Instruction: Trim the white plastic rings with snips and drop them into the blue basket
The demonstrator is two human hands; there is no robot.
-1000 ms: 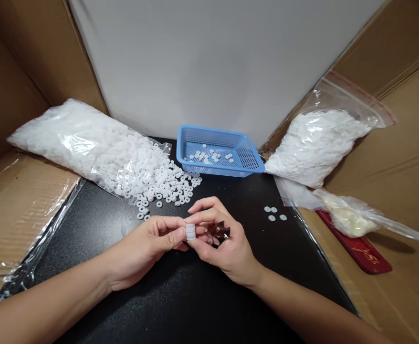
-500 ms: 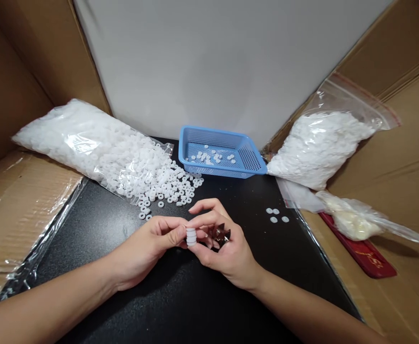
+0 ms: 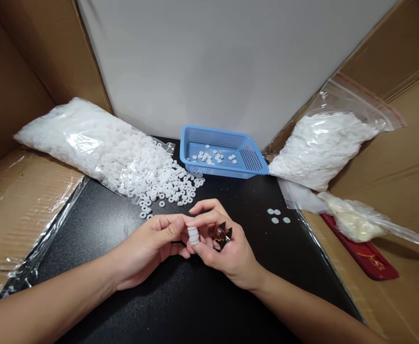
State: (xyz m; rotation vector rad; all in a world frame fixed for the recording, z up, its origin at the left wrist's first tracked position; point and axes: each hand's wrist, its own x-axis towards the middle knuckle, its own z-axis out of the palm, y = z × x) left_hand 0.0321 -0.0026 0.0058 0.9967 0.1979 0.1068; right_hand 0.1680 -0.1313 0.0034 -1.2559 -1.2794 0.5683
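A short stack of white rings (image 3: 193,235) is pinched between the thumb and index finger of my right hand (image 3: 224,243). Dark brown pointed pieces (image 3: 223,236) also lie within that hand's curled fingers. My left hand (image 3: 155,243) is on the left side of the stack, its thumb bent against the index finger and its fingertips meeting those of my right hand. Whether anything is between the left fingers is hidden. Loose white rings (image 3: 162,203) lie on the black table (image 3: 123,315) beyond my left hand, spilling from a large clear bag (image 3: 84,138).
A blue mesh basket (image 3: 224,169) holding small white discs stands against the back wall. Several white discs (image 3: 275,220) lie on the table to the right. Beyond them are a bag of white pieces (image 3: 324,148), a smaller bag (image 3: 360,224) and a red tray (image 3: 381,267). Cardboard borders both sides.
The left thumb has drawn back from the ring stack, and the left fingers have shifted below it. The stack tilts slightly in my right hand. The view has moved a little.
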